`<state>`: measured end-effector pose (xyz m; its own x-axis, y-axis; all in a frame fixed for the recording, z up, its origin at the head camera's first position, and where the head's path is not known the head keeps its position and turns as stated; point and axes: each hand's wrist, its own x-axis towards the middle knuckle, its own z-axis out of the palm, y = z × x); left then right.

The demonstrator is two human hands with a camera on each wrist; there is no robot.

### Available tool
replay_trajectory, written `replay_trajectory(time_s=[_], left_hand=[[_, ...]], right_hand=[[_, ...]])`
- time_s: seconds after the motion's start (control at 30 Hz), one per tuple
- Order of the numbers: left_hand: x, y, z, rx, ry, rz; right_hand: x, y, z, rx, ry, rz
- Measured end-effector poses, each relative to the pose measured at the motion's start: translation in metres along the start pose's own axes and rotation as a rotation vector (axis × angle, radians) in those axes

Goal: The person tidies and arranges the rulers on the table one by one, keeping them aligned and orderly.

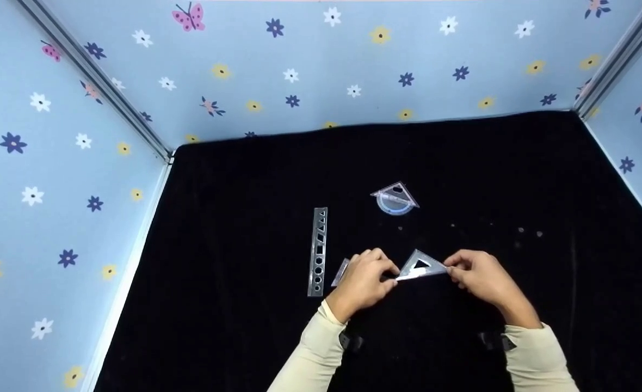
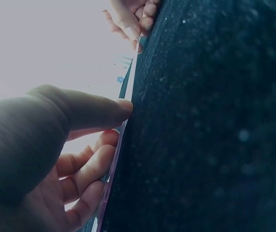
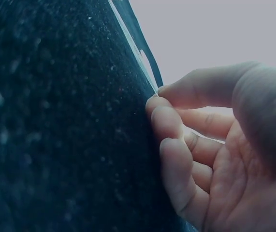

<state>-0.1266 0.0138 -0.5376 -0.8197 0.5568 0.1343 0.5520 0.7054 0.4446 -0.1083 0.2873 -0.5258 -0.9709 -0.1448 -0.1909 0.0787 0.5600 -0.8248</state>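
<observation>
A clear triangular set square (image 1: 431,266) with a small triangular cut-out lies between the two hands in the head view. Its left corner is pinched by my left hand (image 1: 365,276), the thumb (image 2: 96,110) resting along the edge in the left wrist view. At the opposite corner, my right hand (image 1: 480,273) pinches the tip between thumb (image 3: 203,87) and forefinger. Another clear piece (image 1: 340,273) sticks out from beneath the left hand; most of it is hidden, so its kind cannot be told.
Left of the hands lies a clear ruler (image 1: 318,251) with a row of cut-out shapes. Farther back, a pink-edged set square (image 1: 406,197) overlaps a round-edged protractor (image 1: 394,209). Black cloth (image 1: 234,228) covers the table, and flowered panels (image 1: 321,65) stand around it.
</observation>
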Motion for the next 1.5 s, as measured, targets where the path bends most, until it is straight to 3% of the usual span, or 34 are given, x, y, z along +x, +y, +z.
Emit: replay_trajectory(time_s=[0.87, 1.5], left_hand=[[0.0003, -0.0012, 0.0019, 0.012, 0.015, 0.021], [-0.0001, -0.0061, 0.0005, -0.046, 0.002, 0.04]], right_hand=[[-0.0005, 0.0005, 0.0001, -0.1, 0.047, -0.047], [0.001, 0.0, 0.003, -0.158, 0.068, -0.086]])
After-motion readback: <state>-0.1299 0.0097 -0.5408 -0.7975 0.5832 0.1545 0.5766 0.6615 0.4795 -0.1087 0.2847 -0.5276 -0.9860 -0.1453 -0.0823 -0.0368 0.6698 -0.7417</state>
